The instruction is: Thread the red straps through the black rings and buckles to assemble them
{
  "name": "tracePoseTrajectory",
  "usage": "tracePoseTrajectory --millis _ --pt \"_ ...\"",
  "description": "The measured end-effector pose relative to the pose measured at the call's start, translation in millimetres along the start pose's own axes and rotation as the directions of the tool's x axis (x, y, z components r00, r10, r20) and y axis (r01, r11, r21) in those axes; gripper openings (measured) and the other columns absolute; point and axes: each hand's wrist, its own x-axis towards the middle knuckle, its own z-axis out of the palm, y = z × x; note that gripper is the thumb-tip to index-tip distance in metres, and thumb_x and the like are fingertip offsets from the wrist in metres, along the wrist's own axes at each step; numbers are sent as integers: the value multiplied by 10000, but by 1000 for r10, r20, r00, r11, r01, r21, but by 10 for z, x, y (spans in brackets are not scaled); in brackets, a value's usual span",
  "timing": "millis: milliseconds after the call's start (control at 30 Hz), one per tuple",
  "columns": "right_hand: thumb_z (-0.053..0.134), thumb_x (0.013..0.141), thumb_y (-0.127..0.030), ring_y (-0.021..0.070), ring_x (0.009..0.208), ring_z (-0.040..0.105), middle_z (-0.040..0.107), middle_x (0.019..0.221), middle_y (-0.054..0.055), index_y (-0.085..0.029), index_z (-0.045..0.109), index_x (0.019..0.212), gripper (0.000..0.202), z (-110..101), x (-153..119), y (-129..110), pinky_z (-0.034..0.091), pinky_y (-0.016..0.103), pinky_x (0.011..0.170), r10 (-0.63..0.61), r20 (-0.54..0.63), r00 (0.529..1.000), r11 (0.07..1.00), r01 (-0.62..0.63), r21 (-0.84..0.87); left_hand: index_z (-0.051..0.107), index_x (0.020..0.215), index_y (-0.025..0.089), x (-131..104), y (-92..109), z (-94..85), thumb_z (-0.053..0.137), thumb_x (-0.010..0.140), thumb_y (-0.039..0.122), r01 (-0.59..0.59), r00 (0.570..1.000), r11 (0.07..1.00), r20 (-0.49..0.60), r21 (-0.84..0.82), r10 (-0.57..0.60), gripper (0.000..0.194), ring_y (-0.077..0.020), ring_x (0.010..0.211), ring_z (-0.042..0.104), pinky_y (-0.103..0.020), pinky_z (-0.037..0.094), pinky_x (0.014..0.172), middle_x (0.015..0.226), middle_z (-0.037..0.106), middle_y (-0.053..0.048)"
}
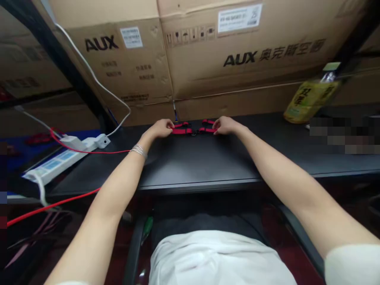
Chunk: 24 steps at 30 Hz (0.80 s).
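Note:
A red webbing strap with black fittings and a small metal ring in its middle lies near the back of the black tabletop. It looks like a small pet harness or collar. My left hand pinches its left end between thumb and fingers, a bracelet on that wrist. At the opposite end, my right hand has its fingers closed on the strap. Between the hands the strap lies roughly straight, with a second band folded behind at each side. The fingertips partly cover both ends.
Large cardboard boxes form a wall behind the table. A yellow-labelled bottle stands at the back right. On the left lies a white power strip with plugs and a white cable. A red cord passes near my left arm.

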Motion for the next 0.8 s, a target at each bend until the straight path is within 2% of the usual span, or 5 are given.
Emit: tracePoseTrajectory --millis 333,567,800 --pt "766 725 -225 189 883 665 728 931 51 -181 744 950 230 -19 -26 -29 509 253 801 6 23 1000 999 -7 32 708 983 159 0 -24 -54 580 698 155 -1 998 1000 -66 -20 0 312 -174 724 620 -248 477 726 816 702 -45" --pt "766 728 -248 174 854 660 728 935 44 -187 739 940 222 -8 -1 -22 501 239 797 6 19 1000 997 -7 77 694 1053 157 -5 15 -81 524 724 127 -53 985 995 -168 -89 38 372 -177 770 607 -269 480 760 874 695 -52" --pt "653 809 -216 148 724 632 725 841 69 -141 723 905 140 14 30 5 484 217 696 8 -32 999 991 -4 137 746 896 169 15 -11 -81 478 695 134 -98 979 981 -194 -167 65 337 -186 805 636 -264 484 784 853 739 -47"
